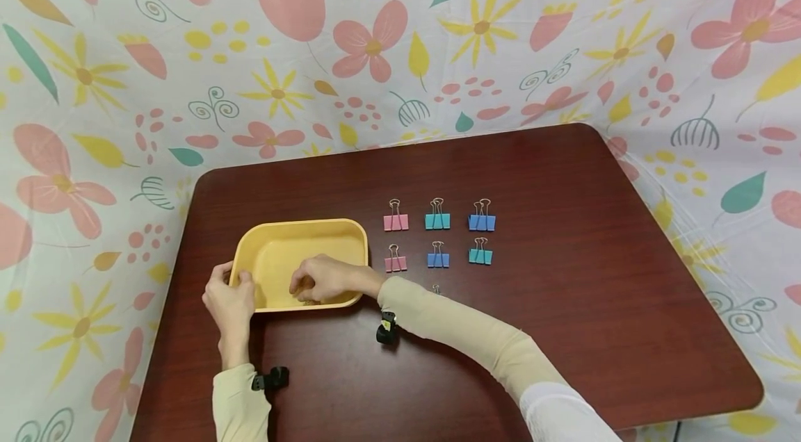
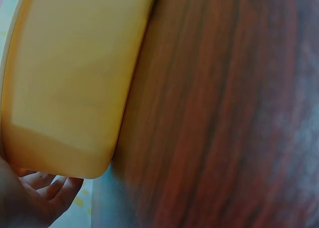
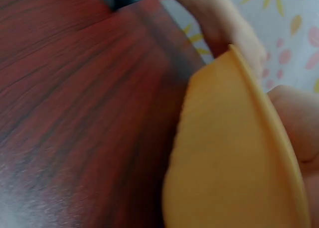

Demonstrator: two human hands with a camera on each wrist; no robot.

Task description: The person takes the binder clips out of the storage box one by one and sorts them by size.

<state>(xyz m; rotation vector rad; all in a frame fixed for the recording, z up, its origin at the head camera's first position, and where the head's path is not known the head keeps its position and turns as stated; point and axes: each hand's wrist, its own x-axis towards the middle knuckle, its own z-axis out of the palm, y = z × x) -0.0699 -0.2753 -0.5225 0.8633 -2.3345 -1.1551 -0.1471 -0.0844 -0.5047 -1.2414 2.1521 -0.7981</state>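
A yellow tray (image 1: 300, 224) sits on the table's left half. My left hand (image 1: 230, 297) grips its left end, thumb at the rim and fingers outside; in the left wrist view those fingers (image 2: 62, 195) show beyond the tray's end. Inside the tray, my right hand (image 1: 328, 277) has its fingers curled down near the front wall. A small, unclear thing lies by the fingertips, and whether they pinch it is hidden. From the right wrist, the tray wall (image 3: 224, 153) covers most of that hand (image 3: 299, 123).
Right of the tray, binder clips stand in rows: pink (image 1: 395, 222), teal (image 1: 437, 221) and blue (image 1: 482, 222) behind; smaller pink (image 1: 395, 263), blue (image 1: 438, 260) and teal (image 1: 480, 256) in front. Another clip (image 1: 436, 288) is partly hidden by my right sleeve (image 1: 463, 324).
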